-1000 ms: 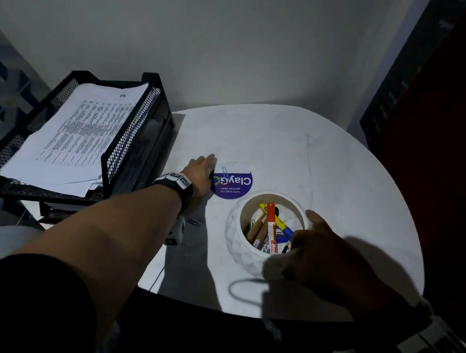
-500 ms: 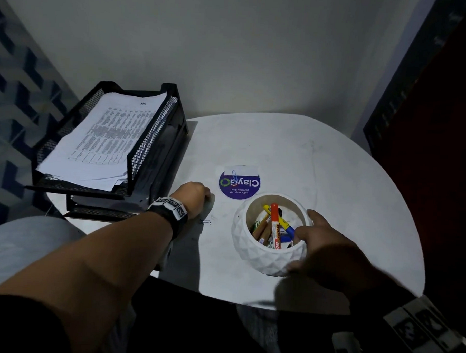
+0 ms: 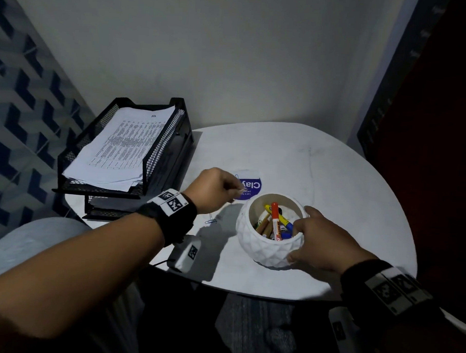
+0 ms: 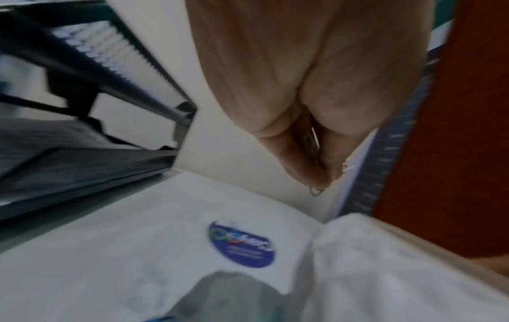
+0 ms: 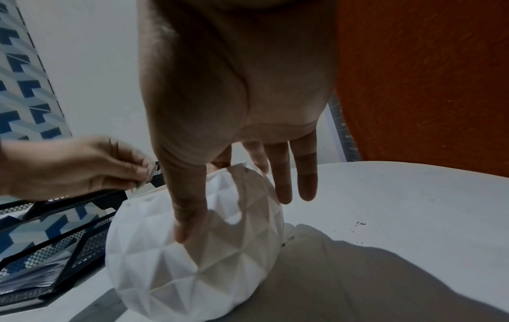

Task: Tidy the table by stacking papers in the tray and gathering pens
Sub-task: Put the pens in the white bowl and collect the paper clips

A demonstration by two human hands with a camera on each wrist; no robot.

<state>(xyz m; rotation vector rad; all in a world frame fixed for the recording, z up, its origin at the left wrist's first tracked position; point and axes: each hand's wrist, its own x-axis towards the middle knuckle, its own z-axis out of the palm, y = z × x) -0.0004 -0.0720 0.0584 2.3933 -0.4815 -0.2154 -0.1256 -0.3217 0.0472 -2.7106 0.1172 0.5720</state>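
Left hand [image 3: 215,189] up over the table [image 3: 333,180], thumb and fingertips pinched tight on a small paper clip [image 4: 315,191], just left of the white bowl [image 3: 266,250]. My right hand [image 3: 327,242] clasps that bowl, thumb on the near side, fingers over the far rim, pens [image 3: 275,221] standing inside. The papers [image 3: 121,147] lie stacked in the black mesh tray [image 3: 163,146] at the table's left.

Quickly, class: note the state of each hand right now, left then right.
Left hand: pinching a paper clip.
Right hand: gripping the white pen pot by its rim.
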